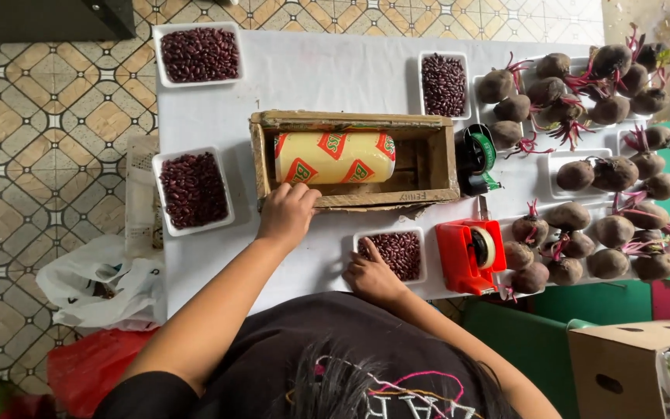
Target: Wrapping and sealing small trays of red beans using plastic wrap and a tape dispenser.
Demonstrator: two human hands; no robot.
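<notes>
**Wrap roll in its wooden box, tray of beans at the near edge**

Patterned tile floor; a white-covered counter [327, 74] seen from above, the person standing at its near side.

Centre: a wooden box [354, 159], long axis running left to right across the view. Inside lies a yellow roll of cling film [335, 157], its axis parallel to the box.

Left hand [287, 213]: fingers curled over the near wall of the box, below the roll's left end. Touching the wood; whether it pinches film I cannot tell.

Right hand [371, 273]: resting narrow against the left edge of a white tray of red beans [400, 254], which sits just in front of the box, near the counter edge. Fingers touch the tray rim, not closed around it.

Key relation: the roll lies directly beyond the tray, away from the person; the left hand is the nearer one to the roll.

Around: three more bean trays [199, 54], a red tape dispenser [468, 254], a green one [476, 159], beetroots [583, 116] to the right.
</notes>
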